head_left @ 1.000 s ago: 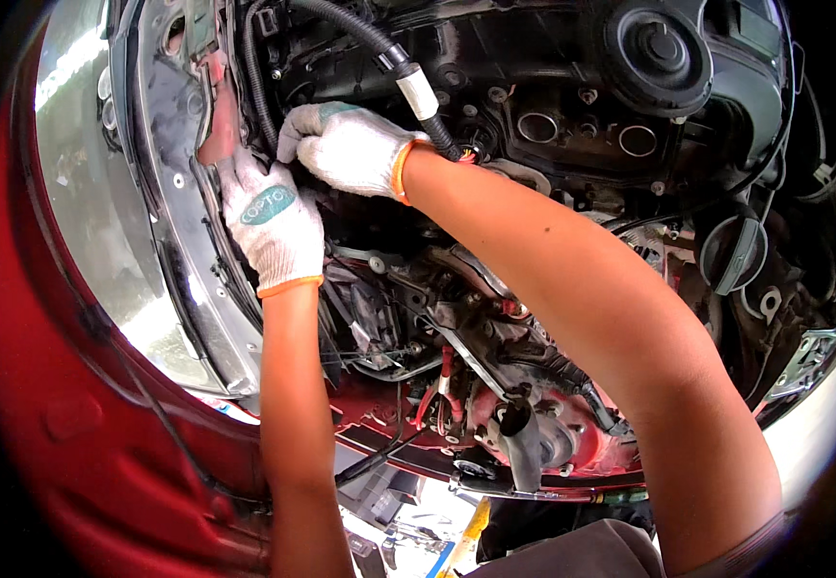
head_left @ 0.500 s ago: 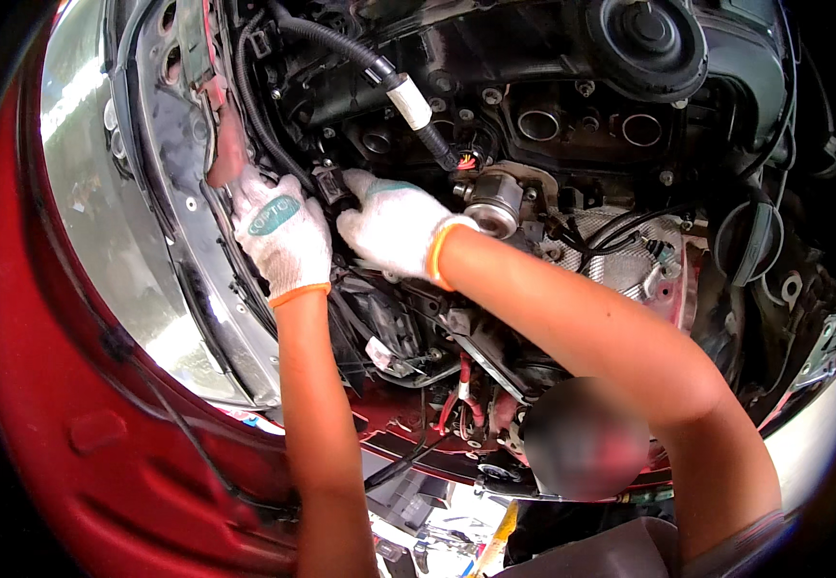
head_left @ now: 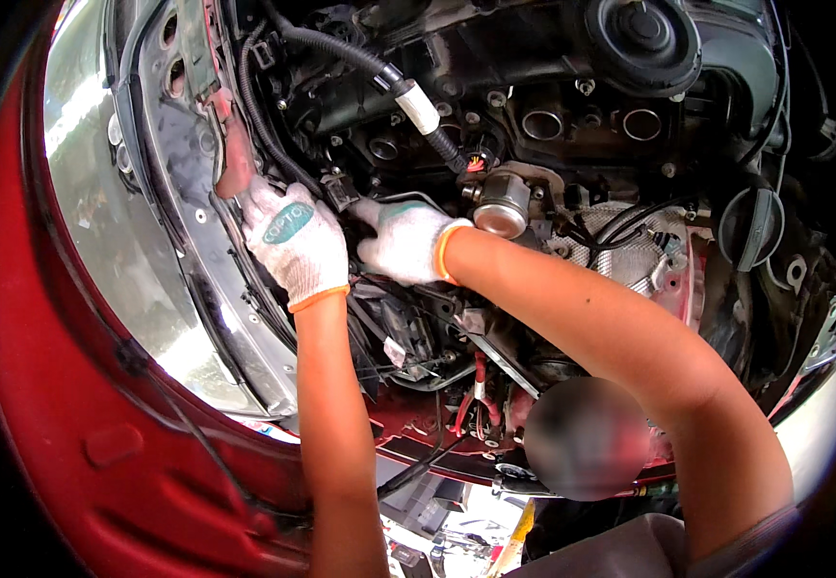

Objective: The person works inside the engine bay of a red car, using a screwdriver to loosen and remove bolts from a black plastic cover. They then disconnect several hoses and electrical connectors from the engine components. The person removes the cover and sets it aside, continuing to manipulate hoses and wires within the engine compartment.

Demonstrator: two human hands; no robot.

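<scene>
Rests left gloved hand (head_left: 298, 246) just below red strip (head_left: 235, 164), with fingers slightly bent; can't tell if pinching anything. Curls right gloved hand (head_left: 408, 241) beside black connector (head_left: 341, 190), located between both hands near corrugated hose (head_left: 270, 138); can't tell if gripping it.

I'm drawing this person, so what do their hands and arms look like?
The left hand and right hand wear whitish knitted gloves with orange cuffs. A green oval with lettering sits on the left glove's back; on the right, some green shows too. Both forearms are bare, and a dark greyish sleeve shows on the right arm.
</scene>
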